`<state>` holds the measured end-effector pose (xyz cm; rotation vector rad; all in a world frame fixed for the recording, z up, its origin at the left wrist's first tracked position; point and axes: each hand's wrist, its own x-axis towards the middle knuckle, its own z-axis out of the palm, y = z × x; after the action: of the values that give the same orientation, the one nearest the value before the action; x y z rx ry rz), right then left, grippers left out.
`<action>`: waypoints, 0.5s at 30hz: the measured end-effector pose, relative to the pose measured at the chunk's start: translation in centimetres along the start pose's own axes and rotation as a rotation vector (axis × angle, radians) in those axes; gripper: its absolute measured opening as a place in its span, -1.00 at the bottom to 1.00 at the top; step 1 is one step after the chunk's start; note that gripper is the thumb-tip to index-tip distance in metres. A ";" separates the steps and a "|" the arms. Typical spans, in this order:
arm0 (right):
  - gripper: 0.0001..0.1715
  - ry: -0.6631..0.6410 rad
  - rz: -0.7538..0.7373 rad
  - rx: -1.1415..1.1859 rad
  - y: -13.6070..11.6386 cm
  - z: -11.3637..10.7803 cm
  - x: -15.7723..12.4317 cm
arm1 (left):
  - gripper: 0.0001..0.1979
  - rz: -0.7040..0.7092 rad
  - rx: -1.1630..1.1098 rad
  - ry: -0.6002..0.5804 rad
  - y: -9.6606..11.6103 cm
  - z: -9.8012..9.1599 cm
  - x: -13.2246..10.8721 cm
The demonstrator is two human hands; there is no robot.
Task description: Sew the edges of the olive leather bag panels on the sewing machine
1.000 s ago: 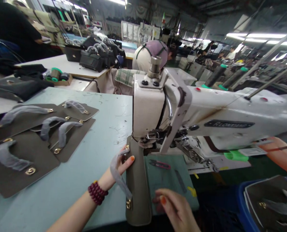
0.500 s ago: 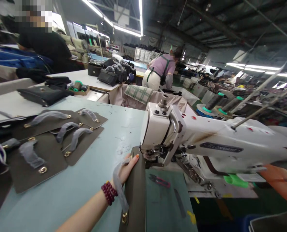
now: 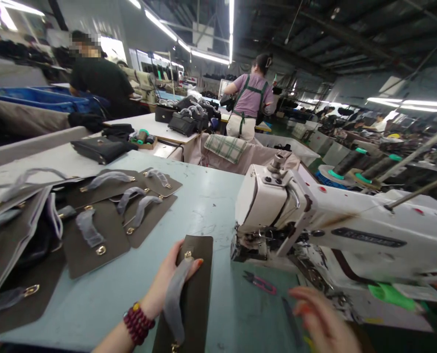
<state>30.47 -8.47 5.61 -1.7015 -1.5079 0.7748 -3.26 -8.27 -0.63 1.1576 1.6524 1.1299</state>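
Note:
My left hand point(image 3: 172, 279) grips a dark brown bag flap point(image 3: 199, 289), with the thumb on top and the fingers at its left edge and underneath. A handle wrapped in clear film point(image 3: 176, 299) arches over the flap, with gold metal fittings at its ends. My right hand point(image 3: 321, 318), blurred, hovers empty near the table's right side, fingers loosely bent and apart. Beside it lie thread snips point(image 3: 260, 283) with pink grips and a dark flat blade point(image 3: 292, 318). The white sewing machine point(image 3: 277, 206) stands beyond, apart from the flap.
Several similar flaps with wrapped handles point(image 3: 93, 235) lie on the left of the pale blue table point(image 3: 203, 196). A black bag point(image 3: 102, 148) and a box of thread spools point(image 3: 143, 139) are behind. Two co-workers point(image 3: 247, 103) point(image 3: 96, 81) are farther back.
My left hand has drawn the flap left and toward me, away from the machine's needle area. My right hand has come into view at the lower right. A co-worker behind has straightened up.

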 end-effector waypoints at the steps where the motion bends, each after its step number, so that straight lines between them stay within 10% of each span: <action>1: -0.49 -0.224 0.009 0.123 0.4 3.8 -1.1 | -0.31 -0.002 -0.005 0.018 0.0 0.0 -0.4; 6: -0.31 -0.677 0.107 0.550 -0.5 17.0 -3.4 | -0.18 0.084 -0.103 0.106 -1.4 -0.2 -2.2; 9: -0.39 -0.750 0.067 0.672 -2.0 19.2 -2.0 | -0.33 0.103 -0.160 0.099 -3.0 -1.9 -3.5; 13: -0.44 -0.552 0.144 0.765 -3.0 20.3 0.6 | -0.55 0.156 -0.070 0.422 -3.3 -4.1 -6.3; 15: -0.42 -0.433 0.168 0.812 -3.2 20.9 1.1 | -0.61 0.179 -0.070 0.224 -1.8 -3.7 -8.5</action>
<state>11.64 -4.53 -3.34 -1.0769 -1.0624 1.6544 -5.02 -17.54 -0.33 1.1875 1.6853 1.4649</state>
